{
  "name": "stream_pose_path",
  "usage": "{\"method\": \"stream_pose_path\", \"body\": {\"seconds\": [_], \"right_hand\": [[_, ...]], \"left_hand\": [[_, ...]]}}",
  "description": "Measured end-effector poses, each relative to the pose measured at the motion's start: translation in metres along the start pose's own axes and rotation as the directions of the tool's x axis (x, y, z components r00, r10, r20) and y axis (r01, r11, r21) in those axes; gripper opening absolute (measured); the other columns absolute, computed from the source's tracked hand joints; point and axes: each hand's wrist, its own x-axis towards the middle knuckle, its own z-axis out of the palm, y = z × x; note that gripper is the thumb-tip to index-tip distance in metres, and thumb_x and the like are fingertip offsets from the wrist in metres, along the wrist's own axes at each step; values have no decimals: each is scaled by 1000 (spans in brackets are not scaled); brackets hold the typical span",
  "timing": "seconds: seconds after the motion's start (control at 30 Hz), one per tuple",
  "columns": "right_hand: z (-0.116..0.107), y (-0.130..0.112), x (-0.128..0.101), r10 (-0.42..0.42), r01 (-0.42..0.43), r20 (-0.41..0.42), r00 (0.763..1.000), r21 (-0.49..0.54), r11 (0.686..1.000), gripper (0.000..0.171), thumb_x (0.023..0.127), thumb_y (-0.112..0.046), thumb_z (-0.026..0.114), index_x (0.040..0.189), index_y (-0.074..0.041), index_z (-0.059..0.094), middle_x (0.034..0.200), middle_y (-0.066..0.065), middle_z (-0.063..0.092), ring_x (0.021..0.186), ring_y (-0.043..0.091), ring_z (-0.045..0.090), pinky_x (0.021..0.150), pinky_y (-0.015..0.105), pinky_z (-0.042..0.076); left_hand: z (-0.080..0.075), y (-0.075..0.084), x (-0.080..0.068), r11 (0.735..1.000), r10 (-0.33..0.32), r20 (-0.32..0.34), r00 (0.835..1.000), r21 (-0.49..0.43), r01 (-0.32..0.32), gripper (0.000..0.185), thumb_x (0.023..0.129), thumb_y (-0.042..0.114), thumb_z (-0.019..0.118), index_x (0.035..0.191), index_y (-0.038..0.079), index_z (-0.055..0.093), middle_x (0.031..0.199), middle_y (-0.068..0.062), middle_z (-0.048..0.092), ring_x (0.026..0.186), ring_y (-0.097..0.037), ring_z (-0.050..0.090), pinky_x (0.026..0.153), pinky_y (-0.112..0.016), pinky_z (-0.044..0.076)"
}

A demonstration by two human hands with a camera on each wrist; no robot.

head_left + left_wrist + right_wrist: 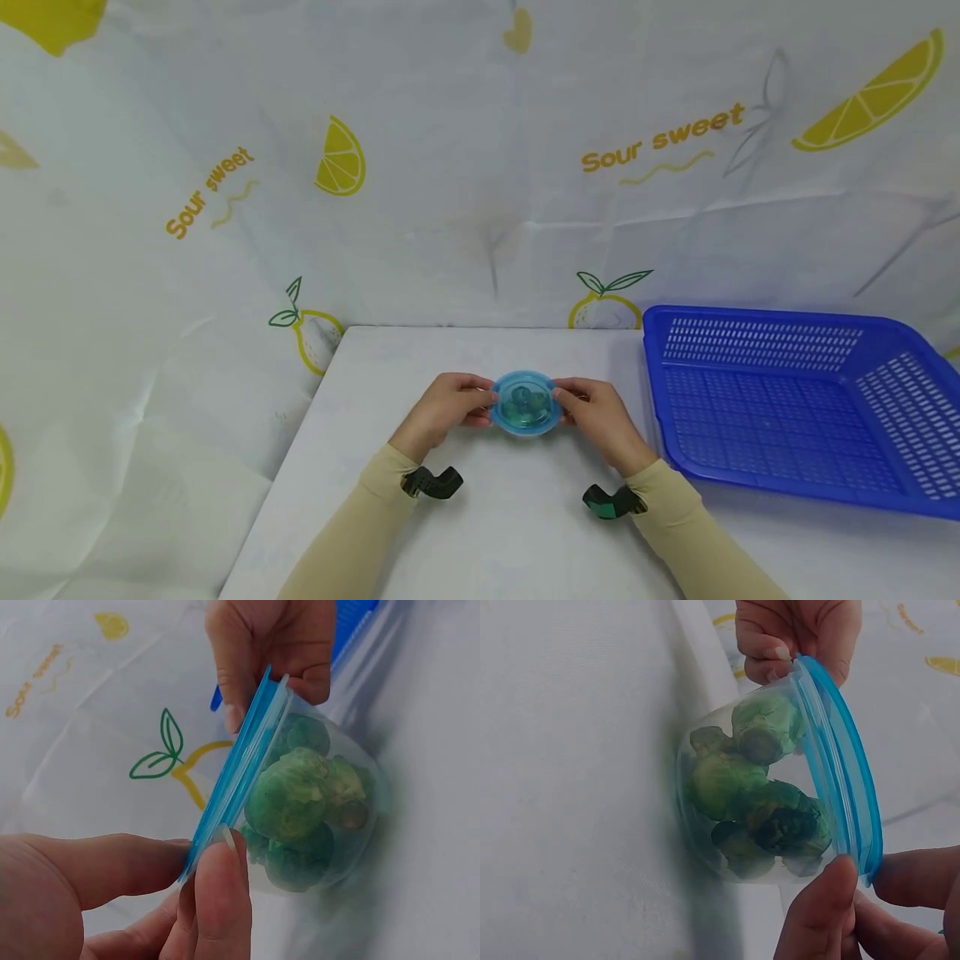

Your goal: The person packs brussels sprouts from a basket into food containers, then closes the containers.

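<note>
A small clear round container (525,403) with a blue lid (236,776) stands on the white table (480,533), filled with green Brussels sprouts (296,799) (750,791). My left hand (448,408) pinches the lid's left rim between thumb and fingers (217,892). On the opposite side, my right hand (596,412) pinches the right rim (817,915). The lid (844,761) sits on the container (735,802). Both wrists carry dark camera mounts.
A large blue perforated plastic basket (795,400) rests on the table at the right, close to my right forearm. A lemon-print "Sour sweet" cloth (465,167) hangs behind and along the left side. The table's left edge (277,492) runs diagonally.
</note>
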Motion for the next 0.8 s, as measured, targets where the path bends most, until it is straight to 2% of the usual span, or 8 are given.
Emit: {"method": "stream_pose_path", "body": {"seconds": [0.37,0.67,0.8], "right_hand": [[-2,5,3,23,-25,49,999,40,999,42,110,-21,63,140,8,66,130,20,72,92,15,68,85,28,66],[-1,5,4,17,-18,33,999,52,999,40,109,-18,65,140,7,67,131,21,72,93,15,67,82,24,65],[-3,7,4,25,-27,36,999,66,997,42,109,-20,65,141,7,66,120,15,73,91,15,66,79,24,64]], "left_hand": [[-1,-5,3,1000,-17,-5,1000,-2,17,31,101,16,75,128,1,74,103,-9,76,78,-13,73,74,-27,67],[0,-6,3,1000,-9,3,1000,-10,9,32,101,17,75,128,1,74,103,-9,76,80,-14,73,75,-28,68],[1,-8,5,1000,-2,7,1000,-8,2,33,101,17,75,129,0,73,102,-8,75,79,-13,72,74,-26,67]]}}
